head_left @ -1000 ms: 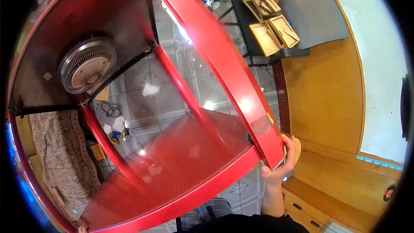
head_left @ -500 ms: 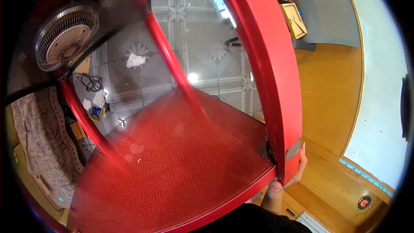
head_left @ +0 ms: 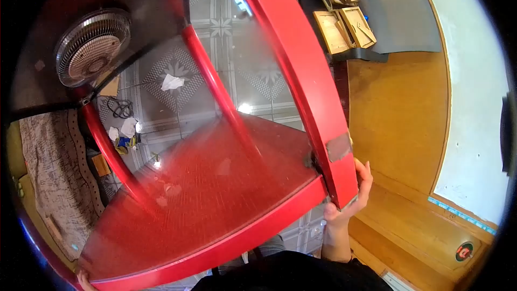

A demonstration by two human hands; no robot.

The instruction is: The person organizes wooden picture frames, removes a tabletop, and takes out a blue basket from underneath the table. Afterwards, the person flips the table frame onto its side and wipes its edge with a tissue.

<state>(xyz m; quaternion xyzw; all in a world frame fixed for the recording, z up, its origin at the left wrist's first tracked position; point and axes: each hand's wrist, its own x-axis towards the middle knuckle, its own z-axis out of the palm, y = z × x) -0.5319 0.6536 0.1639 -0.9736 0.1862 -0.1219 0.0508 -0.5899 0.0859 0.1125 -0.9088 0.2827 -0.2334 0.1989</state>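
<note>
A large red frame with a red patterned panel and red tubes fills the left and middle of the view, tilted close to the camera. At its lower right corner my right hand is closed round the edge, thumb below and fingers behind. My left hand shows only in part at the lower left corner, against the panel's rim; most of its fingers are hidden. A grey patch marks the frame just above my right hand.
Beyond the frame a round fan appears at upper left. A cloth-covered seat is at left. White scraps and a cable lie on the tiled floor. An office chair at upper right holds wooden pieces.
The frame's right side swung right and then partly back left, with my right hand on its corner. The office chair and its wooden pieces show more fully than half a second ago.
</note>
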